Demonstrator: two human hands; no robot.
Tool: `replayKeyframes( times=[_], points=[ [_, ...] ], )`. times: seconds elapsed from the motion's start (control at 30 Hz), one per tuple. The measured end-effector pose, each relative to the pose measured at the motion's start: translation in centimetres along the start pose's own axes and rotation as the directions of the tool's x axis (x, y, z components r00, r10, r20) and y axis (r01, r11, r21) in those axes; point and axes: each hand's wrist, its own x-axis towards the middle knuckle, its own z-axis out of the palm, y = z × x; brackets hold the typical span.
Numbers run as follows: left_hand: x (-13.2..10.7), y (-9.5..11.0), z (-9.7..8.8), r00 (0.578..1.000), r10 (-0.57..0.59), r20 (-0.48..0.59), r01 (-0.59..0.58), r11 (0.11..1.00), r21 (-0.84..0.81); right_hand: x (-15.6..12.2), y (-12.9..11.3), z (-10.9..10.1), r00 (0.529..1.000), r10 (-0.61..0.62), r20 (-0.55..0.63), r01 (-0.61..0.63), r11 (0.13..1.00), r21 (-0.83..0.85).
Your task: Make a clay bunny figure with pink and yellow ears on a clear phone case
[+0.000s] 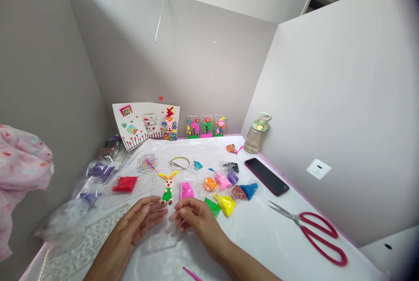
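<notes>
A clear phone case (pixel 156 189) is upright between my hands, its edges faint against the table. On it is a clay rabbit (pixel 167 193) with yellow and pink ears, a pale face, a green body and brown feet. My left hand (pixel 142 220) grips the case's left edge, fingers behind it and thumb in front. My right hand (pixel 195 217) is closed on the right edge, near the rabbit's feet. Just behind the right hand lies a bag of magenta clay (pixel 186 190). Bags of green clay (pixel 212 207) and yellow clay (pixel 225 204) rest to its right.
Red-handled scissors (pixel 303 220) and a black phone (pixel 266 176) lie on the right. A water bottle (pixel 257 135) stands by the wall. Several decorated cases (pixel 206 127) lean at the back. Red clay (pixel 125 183) and plastic bags (pixel 70 220) are on the left.
</notes>
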Motion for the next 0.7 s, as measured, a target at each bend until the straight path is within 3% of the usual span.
replayKeyframes(
  times=[0.2,0.43,0.6,0.7],
  points=[
    [0.6,-0.3,-0.3,0.999,0.047,0.004,-0.047,0.995,0.093,0.2,0.4,-0.6,0.998,-0.054,-0.010,0.052,0.987,-0.152],
    [1.0,-0.2,-1.1,0.985,0.127,-0.117,-0.119,0.991,0.066,-0.5,1.2,-0.3,0.997,-0.041,0.062,0.063,0.902,-0.427],
    [0.9,0.2,-0.9,0.984,0.146,-0.106,-0.140,0.988,0.065,-0.6,1.1,-0.1,0.998,-0.067,0.009,0.063,0.871,-0.487],
    [0.8,0.1,-0.8,0.988,0.145,-0.047,-0.141,0.987,0.076,-0.2,1.5,-0.1,0.998,-0.059,-0.019,0.045,0.903,-0.428]
  ],
)
